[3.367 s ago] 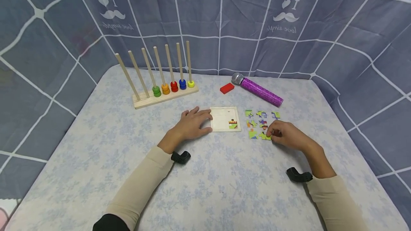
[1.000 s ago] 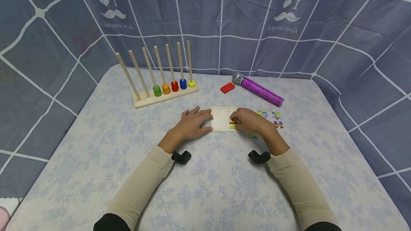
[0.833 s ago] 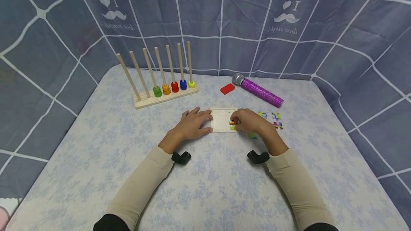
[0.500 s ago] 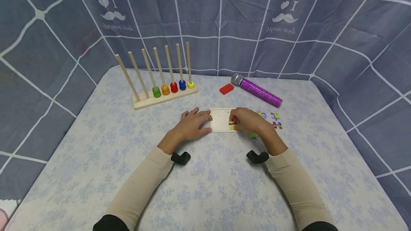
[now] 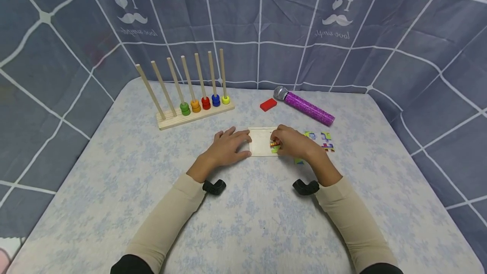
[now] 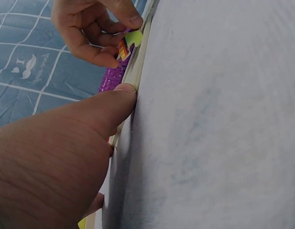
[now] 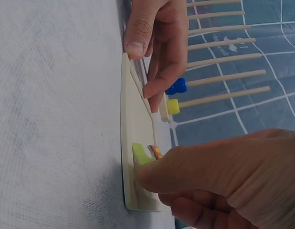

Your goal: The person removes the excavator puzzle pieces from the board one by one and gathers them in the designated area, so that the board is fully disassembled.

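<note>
A shallow wooden puzzle tray (image 5: 260, 142) lies mid-table. My left hand (image 5: 228, 148) rests at its left side with spread fingers, the thumb touching the near corner. At the tray's right end, my right hand (image 5: 294, 142) pinches a puzzle piece (image 5: 275, 149), lime green with a red-orange band, between thumb and fingers. In the left wrist view that puzzle piece (image 6: 134, 38) looks tilted at the fingertips. The right wrist view shows its green part (image 7: 140, 153) by the thumb, just inside the tray's rim. Whatever lies beneath my right hand is hidden.
Right of the tray lie loose puzzle pieces (image 5: 326, 136), partly hidden by my right hand. Behind are a red block (image 5: 268, 105), a purple glittery microphone (image 5: 310, 108) and a wooden peg rack (image 5: 195, 115) with coloured beads. A tiled-pattern curtain (image 5: 236, 20) surrounds the table.
From the loose pieces, my right hand has moved left to the tray's right end. Over the last half second it shifts only slightly, showing a bit more of the piece. My left hand stays put.
</note>
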A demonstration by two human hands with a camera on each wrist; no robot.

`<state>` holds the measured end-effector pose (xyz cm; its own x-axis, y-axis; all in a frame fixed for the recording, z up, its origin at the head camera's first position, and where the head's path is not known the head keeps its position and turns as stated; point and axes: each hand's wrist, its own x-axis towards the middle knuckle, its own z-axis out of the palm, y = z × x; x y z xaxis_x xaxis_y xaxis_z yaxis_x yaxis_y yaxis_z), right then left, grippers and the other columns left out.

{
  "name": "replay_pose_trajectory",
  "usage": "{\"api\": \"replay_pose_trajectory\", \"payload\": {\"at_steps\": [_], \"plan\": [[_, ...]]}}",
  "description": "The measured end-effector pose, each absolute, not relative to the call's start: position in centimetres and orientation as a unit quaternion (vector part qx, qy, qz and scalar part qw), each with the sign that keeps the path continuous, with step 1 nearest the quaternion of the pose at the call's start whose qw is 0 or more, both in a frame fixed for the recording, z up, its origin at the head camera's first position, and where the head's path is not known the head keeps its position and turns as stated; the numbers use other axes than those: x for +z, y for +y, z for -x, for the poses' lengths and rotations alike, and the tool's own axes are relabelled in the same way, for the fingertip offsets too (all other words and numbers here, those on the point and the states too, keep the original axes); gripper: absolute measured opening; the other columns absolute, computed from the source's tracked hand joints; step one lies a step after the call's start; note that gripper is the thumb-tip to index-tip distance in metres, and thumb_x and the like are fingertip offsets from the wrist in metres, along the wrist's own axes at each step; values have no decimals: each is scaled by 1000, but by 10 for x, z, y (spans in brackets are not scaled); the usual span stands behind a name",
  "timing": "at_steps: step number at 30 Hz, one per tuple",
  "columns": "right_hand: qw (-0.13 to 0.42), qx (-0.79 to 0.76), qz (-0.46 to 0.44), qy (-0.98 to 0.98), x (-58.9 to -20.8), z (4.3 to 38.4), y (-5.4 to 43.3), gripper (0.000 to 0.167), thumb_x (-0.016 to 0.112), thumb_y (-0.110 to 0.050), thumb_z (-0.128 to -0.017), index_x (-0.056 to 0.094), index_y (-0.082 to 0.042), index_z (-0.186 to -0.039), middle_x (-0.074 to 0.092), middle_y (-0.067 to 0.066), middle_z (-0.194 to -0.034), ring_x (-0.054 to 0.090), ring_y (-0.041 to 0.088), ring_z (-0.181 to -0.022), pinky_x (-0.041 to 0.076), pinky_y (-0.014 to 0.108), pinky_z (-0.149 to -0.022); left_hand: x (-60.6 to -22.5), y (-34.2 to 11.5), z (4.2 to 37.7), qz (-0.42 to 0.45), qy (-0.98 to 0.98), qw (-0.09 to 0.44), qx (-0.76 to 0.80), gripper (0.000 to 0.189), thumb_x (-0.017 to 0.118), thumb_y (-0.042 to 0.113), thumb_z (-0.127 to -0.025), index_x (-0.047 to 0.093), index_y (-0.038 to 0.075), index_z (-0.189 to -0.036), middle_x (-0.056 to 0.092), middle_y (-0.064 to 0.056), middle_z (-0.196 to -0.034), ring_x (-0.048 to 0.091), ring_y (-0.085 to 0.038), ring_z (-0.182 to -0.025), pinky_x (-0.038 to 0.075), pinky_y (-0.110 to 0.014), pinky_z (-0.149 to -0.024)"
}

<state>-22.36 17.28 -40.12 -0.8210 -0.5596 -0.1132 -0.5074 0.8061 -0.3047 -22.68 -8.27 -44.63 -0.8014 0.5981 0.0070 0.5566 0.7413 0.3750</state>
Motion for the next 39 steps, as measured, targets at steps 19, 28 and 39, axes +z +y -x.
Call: {"api": "replay_pose_trajectory", "payload": {"at_steps": [19,28,39], "plan": [[72,-135,335,930,-406,225,175,42,80,3,-81,68,0,-121,61,10,-109,57,20,-92,53,35,-83,-448,-81,228,-311,931,56,183,40,60,47,-101,58,24,-135,36,0,-161,21,-42,-149,16,-69,-111],[57,-112,327,937,-406,223,174,41,80,3,-82,69,-3,-121,62,9,-110,59,21,-92,53,39,-84,-449,-82,227,-310,931,55,184,40,60,46,-101,58,24,-135,36,-1,-161,21,-42,-149,16,-69,-111],[60,-260,295,917,-392,216,234,32,75,1,-88,64,2,-118,65,11,-111,61,31,-103,51,48,-89,-449,-81,227,-309,931,54,184,40,61,45,-101,57,23,-135,36,-2,-161,21,-42,-149,16,-68,-111]]}}
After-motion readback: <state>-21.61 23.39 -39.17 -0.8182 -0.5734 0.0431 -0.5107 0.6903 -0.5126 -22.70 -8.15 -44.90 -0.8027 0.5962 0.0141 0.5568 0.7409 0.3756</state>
